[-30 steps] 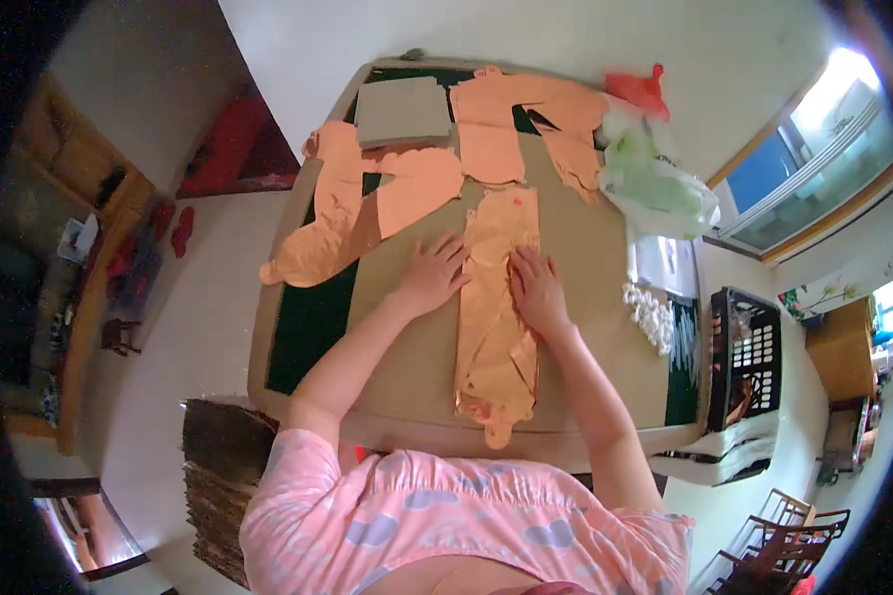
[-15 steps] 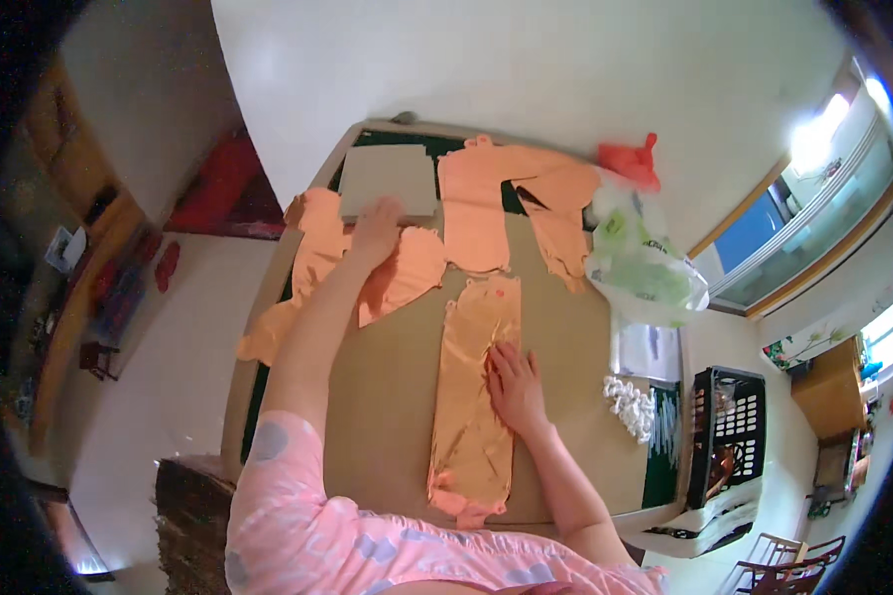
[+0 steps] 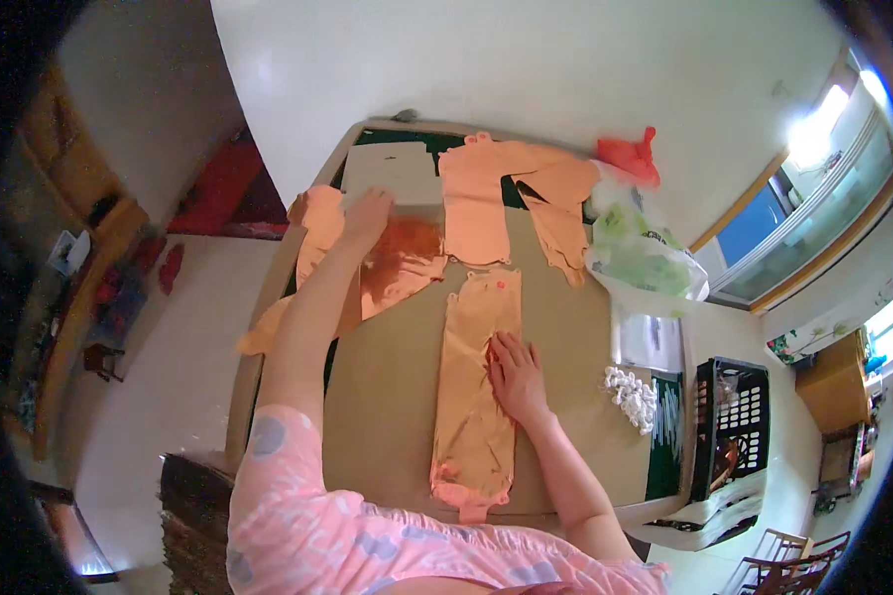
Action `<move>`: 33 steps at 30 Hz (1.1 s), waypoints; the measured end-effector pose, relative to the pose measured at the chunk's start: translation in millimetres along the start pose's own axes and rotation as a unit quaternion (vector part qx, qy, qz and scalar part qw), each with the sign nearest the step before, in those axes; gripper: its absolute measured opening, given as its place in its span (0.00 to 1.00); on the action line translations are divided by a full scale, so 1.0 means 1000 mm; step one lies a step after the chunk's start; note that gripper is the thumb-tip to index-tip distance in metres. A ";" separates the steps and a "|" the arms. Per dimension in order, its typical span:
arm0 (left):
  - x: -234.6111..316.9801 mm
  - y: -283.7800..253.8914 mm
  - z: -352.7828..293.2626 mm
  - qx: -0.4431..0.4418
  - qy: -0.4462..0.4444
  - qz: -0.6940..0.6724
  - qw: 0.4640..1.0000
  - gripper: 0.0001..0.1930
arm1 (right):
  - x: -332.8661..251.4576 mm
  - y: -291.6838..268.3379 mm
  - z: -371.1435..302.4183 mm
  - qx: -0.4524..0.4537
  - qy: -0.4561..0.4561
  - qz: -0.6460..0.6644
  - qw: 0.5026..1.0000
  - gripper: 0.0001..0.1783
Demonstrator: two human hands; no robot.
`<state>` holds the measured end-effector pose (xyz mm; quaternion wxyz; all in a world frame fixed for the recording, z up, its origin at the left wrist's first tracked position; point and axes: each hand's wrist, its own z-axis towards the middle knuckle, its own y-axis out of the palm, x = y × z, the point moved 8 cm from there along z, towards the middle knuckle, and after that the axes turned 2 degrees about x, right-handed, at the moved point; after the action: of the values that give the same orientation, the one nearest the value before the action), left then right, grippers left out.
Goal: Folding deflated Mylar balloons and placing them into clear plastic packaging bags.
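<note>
My left hand (image 3: 369, 213) is at the near edge of a pale grey cardboard sheet (image 3: 392, 171) at the back left of the table, its fingers closed over that edge. Just below lies a shiny rose-gold foil balloon piece (image 3: 404, 263), flat and partly under the card. My right hand (image 3: 518, 377) rests with fingers stretched out on the right side of a long flat foil balloon (image 3: 474, 397), creased under the fingertips. Beyond it another flat foil balloon (image 3: 474, 213) lies upright, and an angled one (image 3: 560, 213) is to its right. A further foil piece (image 3: 319, 233) shows beside my left forearm.
On the table's right are a green-and-white plastic bag (image 3: 645, 258), a red bag (image 3: 630, 159), a clear packet (image 3: 650, 342) and a coiled white bundle (image 3: 630, 399). A black crate (image 3: 731, 421) stands off the right edge. A white wall (image 3: 526, 69) rises behind.
My left hand has shifted slightly left and away from me with the card's near edge, baring more of the foil below, which now shows a dark reddish sheen. My right hand stays put.
</note>
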<state>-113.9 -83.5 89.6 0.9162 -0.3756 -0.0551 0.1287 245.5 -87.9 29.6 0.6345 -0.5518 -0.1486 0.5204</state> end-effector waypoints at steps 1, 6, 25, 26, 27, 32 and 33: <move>0.018 -0.019 0.008 -0.005 0.003 -0.013 1.000 0.05 | 0.000 -0.002 0.000 0.003 -0.001 -0.006 1.000 0.22; 0.098 -0.136 -0.026 0.020 0.078 -0.085 0.993 0.03 | 0.002 -0.001 -0.002 0.036 -0.027 -0.021 0.999 0.20; 0.279 -0.177 -0.227 -0.187 0.196 -0.306 0.913 0.24 | 0.011 -0.005 0.013 0.020 -0.132 0.089 0.987 0.17; 0.277 -0.171 -0.227 -0.182 0.196 -0.305 0.914 0.24 | 0.011 -0.004 0.013 0.022 -0.136 0.086 0.987 0.17; 0.274 -0.161 -0.224 -0.177 0.194 -0.282 0.923 0.25 | 0.012 0.000 0.013 0.014 -0.129 0.073 0.989 0.19; 0.276 -0.128 -0.227 -0.156 0.204 -0.219 0.941 0.27 | 0.035 0.023 0.014 -0.018 -0.091 0.103 0.990 0.18; 0.274 -0.123 -0.229 -0.175 0.177 -0.227 0.942 0.27 | 0.043 0.026 0.012 -0.008 -0.094 0.095 0.991 0.20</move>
<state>219.2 -246.6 14.2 0.8360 -0.5241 0.0026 -0.1625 241.0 -50.3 -5.3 0.5611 -0.5173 -0.1582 0.6266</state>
